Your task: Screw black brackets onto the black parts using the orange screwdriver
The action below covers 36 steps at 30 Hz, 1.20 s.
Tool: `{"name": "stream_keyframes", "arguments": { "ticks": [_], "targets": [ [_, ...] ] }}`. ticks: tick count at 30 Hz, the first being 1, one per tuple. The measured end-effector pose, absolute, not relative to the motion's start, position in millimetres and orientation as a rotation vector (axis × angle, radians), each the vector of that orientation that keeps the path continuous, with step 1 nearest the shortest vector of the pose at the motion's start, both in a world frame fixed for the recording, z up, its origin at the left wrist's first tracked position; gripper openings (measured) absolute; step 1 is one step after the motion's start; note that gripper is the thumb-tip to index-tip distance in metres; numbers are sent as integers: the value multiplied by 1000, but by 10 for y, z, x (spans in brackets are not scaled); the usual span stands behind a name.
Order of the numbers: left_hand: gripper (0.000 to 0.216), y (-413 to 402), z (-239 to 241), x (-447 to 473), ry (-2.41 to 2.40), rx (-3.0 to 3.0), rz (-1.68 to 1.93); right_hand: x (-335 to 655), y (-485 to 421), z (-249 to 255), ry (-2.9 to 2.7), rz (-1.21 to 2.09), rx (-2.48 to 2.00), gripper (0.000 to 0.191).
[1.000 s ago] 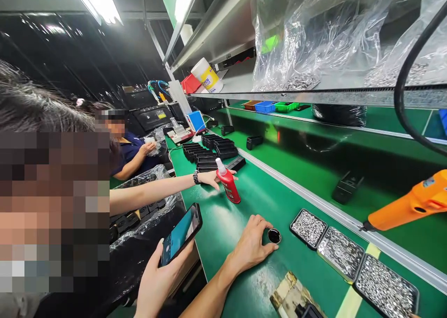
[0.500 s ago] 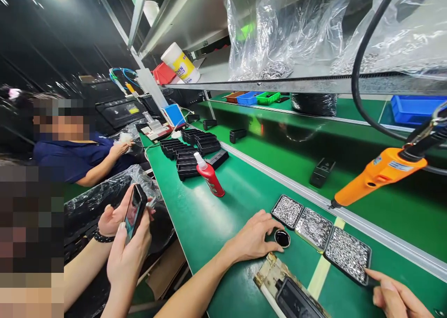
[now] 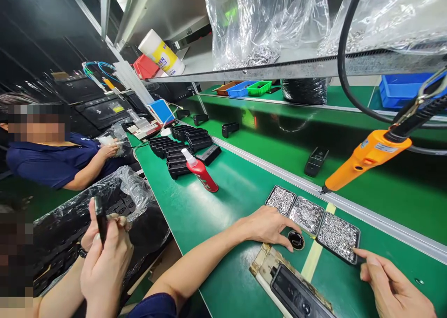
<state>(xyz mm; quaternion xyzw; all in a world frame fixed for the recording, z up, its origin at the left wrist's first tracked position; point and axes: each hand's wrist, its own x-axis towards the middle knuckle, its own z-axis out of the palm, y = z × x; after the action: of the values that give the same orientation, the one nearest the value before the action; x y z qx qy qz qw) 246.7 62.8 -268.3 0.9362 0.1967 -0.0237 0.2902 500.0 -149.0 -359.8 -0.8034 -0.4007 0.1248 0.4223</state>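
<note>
1. The green tabletop (image 3: 216, 215) carries everything close together at the front edge, so a wide sweep of either arm could knock several things at once.
2. The orange power screwdriver (image 3: 366, 159) hangs on its cable above the belt, tip down and near the trays; if it swings, it could strike the right wrist or scatter hardware.
3. The black housing (image 3: 300, 297) lies on a worn fixture board at the bottom edge, just in front of both hands; a forearm dragged over it could shift it off its seat.
4. The three trays of small silver parts (image 3: 307, 214) sit edge to edge; the right hand (image 3: 394, 285) touches the near corner of the last tray with its forefinger, grip open and holding nothing. A push there could tip the tray and spill the parts.
5. The red bottle (image 3: 200, 171) stands tilted in view, well apart from the hands, capped as far as can be told; a bump could roll it.
6. The small round black cup (image 3: 296, 240) rests on the tabletop between the housing and the trays. The left hand (image 3: 268, 227) curls around its far side, fingertips beside its rim, grip loose and not lifting it. A slip could upset whatever it contains.
</note>
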Motion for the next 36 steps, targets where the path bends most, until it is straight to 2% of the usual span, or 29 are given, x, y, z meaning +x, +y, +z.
{"name": "stream_keyframes", "arguments": {
  "ticks": [7,15,22,36],
  "targets": [
    [43,640,-2738,2591,439,2564,-146,4871,-1454,-3354,-860,425,-2117,57],
    [57,664,-2608,2477,500,2554,-15,4858,-1420,-3336,-822,457,-2126,59],
    [26,849,-2547,2624,719,2671,247,4875,-1417,-3391,-830,461,-2089,61],
    [14,920,-2849,3100,579,2643,223,4879,-1435,-3365,-845,473,-2087,57]
  ]
}}
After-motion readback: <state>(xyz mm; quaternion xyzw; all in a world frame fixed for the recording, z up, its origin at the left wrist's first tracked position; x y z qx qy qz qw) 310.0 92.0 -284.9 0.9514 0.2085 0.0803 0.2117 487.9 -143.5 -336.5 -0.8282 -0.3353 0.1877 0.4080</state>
